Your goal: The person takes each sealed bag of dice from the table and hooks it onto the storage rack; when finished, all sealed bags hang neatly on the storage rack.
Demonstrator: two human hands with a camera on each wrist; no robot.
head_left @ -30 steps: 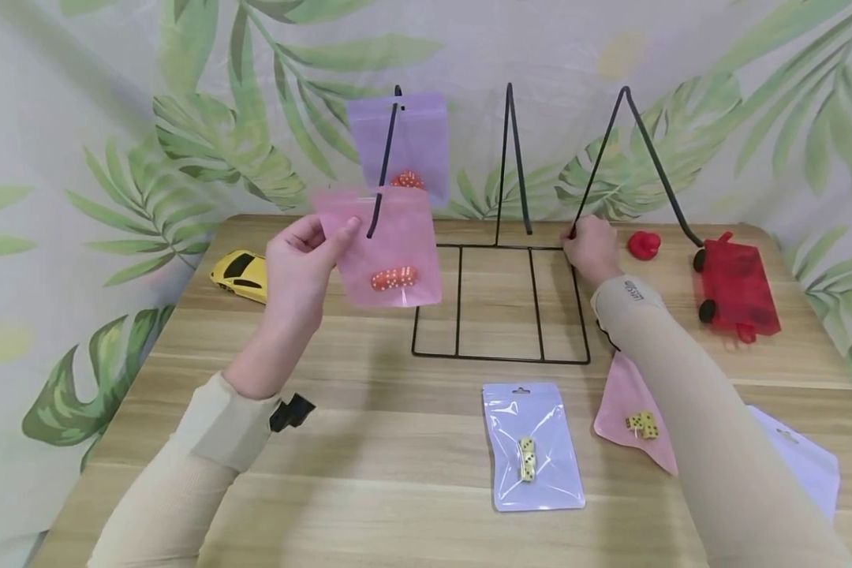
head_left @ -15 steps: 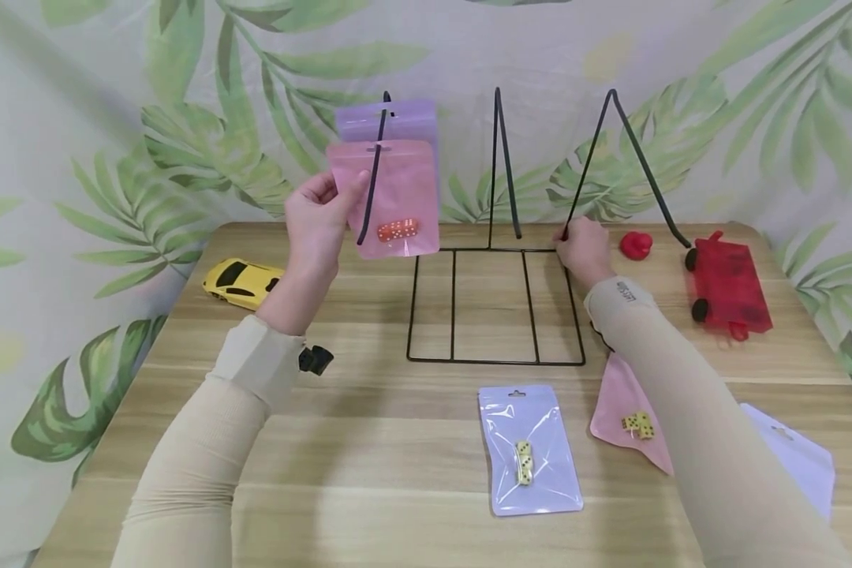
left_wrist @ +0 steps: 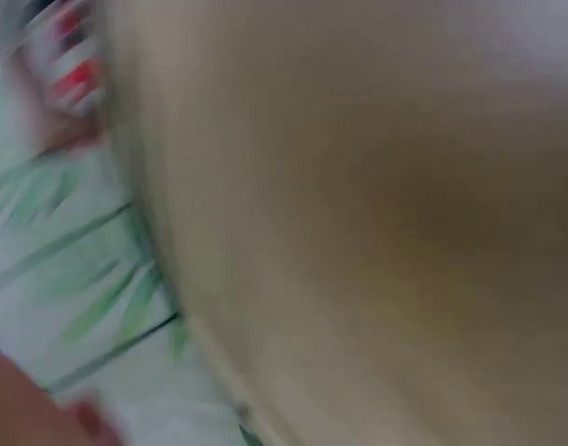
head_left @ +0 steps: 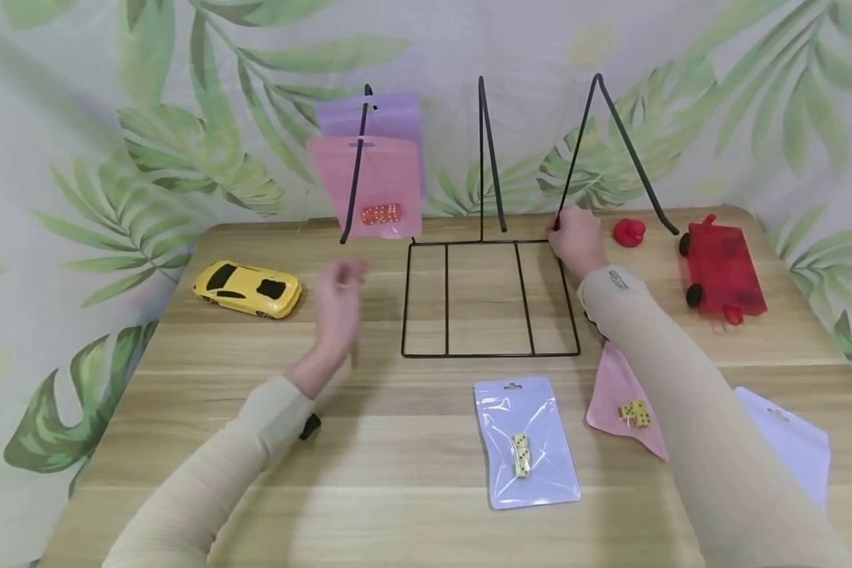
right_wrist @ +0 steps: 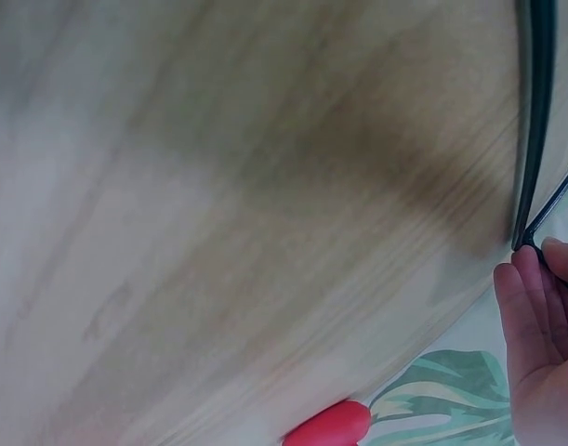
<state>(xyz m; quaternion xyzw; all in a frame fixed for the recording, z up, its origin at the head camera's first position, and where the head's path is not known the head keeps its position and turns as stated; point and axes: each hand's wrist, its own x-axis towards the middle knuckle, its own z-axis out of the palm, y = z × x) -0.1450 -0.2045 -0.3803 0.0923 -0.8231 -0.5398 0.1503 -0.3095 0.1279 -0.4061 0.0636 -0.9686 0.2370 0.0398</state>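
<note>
A black wire rack (head_left: 446,300) with three upright hooks stands on the table. From its left hook hang a purple pouch (head_left: 326,114) and, in front, a pink pouch (head_left: 390,173) with red dice inside. My left hand (head_left: 337,312), blurred and holding nothing, is below the pink pouch, fingers loosely bent. My right hand (head_left: 578,241) pinches the rack's wire at its back right corner; the right wrist view shows thumb and fingers (right_wrist: 525,302) at the wire. A lavender pouch (head_left: 497,410) with yellow dice lies in front of the rack. A pink pouch (head_left: 603,402) with yellow dice lies partly under my right forearm.
At the left is a yellow toy car (head_left: 244,289). A small red toy (head_left: 628,232) and a translucent red toy cart (head_left: 724,268) sit at the right. Another lavender pouch (head_left: 795,442) lies right of my right forearm. A leaf-patterned cloth (head_left: 440,47) hangs behind the table.
My left hand slid the pink pouch back along the left hook, let go of it and dropped down below it. My right hand keeps its grip on the rack.
</note>
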